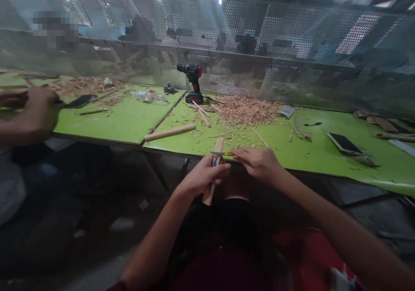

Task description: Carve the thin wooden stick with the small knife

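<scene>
My left hand is wrapped round a pale wooden stick at the front edge of the green table. The stick points up and away from me, and a blue mark shows on it beside my fingers. From the right, my right hand grips a small knife by its yellowish handle. The knife's blade lies across the upper part of the stick, just above my left hand.
A cordless drill stands behind, beside a heap of wood shavings. A wooden rod lies left, a phone and a pen right. Another person's hand works at far left. A mesh screen stands behind the table.
</scene>
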The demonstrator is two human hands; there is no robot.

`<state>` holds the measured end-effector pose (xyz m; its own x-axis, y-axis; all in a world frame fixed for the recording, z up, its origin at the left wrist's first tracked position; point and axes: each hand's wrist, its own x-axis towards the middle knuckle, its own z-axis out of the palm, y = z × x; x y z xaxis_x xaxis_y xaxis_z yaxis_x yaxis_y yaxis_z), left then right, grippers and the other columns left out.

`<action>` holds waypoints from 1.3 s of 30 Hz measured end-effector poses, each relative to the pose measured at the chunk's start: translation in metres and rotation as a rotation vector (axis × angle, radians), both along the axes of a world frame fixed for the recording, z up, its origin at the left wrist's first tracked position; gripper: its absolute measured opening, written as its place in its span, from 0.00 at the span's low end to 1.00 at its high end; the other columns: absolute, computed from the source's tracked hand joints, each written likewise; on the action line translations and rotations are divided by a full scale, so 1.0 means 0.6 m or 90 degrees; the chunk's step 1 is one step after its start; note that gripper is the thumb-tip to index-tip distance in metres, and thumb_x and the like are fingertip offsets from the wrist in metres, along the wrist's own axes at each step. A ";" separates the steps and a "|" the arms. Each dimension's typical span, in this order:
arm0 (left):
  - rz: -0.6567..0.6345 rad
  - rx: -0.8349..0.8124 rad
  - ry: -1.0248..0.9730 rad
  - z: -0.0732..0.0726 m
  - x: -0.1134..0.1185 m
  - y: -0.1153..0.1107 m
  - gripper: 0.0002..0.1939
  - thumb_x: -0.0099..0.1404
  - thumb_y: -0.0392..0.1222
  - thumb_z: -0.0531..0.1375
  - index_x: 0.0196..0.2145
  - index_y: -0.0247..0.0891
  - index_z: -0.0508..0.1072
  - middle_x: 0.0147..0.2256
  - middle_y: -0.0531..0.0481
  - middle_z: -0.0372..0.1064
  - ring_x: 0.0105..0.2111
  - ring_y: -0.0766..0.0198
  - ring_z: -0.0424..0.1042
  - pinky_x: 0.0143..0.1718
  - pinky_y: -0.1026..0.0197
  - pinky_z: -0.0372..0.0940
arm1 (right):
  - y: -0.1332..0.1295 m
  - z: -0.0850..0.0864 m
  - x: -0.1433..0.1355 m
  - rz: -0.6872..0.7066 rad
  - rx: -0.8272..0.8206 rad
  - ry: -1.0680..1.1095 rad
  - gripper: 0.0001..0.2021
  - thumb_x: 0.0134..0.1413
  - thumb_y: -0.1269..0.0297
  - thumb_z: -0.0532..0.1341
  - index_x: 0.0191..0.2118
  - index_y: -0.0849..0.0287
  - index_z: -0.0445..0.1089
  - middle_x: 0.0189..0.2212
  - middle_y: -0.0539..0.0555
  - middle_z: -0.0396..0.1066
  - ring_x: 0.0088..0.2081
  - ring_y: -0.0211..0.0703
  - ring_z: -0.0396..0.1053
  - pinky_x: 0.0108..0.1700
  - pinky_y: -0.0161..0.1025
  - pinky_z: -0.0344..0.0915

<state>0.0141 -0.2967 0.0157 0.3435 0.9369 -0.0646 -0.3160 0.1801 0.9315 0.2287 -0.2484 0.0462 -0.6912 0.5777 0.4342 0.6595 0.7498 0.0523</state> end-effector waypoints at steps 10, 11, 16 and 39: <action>-0.036 -0.015 -0.022 0.003 -0.001 -0.008 0.25 0.55 0.49 0.76 0.33 0.39 0.62 0.24 0.61 0.55 0.20 0.77 0.53 0.20 0.69 0.46 | 0.019 0.015 0.017 -0.025 0.079 -0.115 0.21 0.77 0.59 0.50 0.57 0.50 0.80 0.35 0.54 0.81 0.31 0.41 0.70 0.29 0.40 0.46; -0.034 -0.019 -0.026 0.005 -0.001 -0.010 0.26 0.54 0.49 0.76 0.32 0.39 0.62 0.24 0.61 0.56 0.20 0.77 0.53 0.20 0.70 0.46 | 0.025 0.018 0.018 -0.033 0.074 -0.117 0.20 0.77 0.58 0.51 0.58 0.50 0.79 0.36 0.54 0.81 0.31 0.41 0.70 0.29 0.40 0.46; -0.070 -0.024 -0.034 0.008 -0.006 -0.020 0.27 0.54 0.51 0.77 0.29 0.39 0.62 0.22 0.61 0.55 0.19 0.78 0.52 0.19 0.71 0.44 | 0.091 0.053 0.058 -0.211 -0.015 0.041 0.15 0.73 0.62 0.59 0.53 0.56 0.82 0.41 0.58 0.83 0.34 0.43 0.71 0.31 0.38 0.50; 0.408 0.150 -0.061 -0.041 0.033 0.002 0.18 0.58 0.51 0.75 0.36 0.37 0.76 0.33 0.52 0.71 0.34 0.67 0.70 0.37 0.66 0.64 | -0.032 -0.108 -0.044 -0.119 -0.720 1.027 0.28 0.38 0.41 0.79 0.31 0.57 0.69 0.16 0.37 0.51 0.17 0.27 0.41 0.19 0.30 0.39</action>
<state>0.0341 -0.2957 -0.0089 -0.2889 0.9424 0.1685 -0.3752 -0.2733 0.8857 0.2026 -0.2677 -0.0184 -0.0092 0.9977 -0.0675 -0.3411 -0.0665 -0.9377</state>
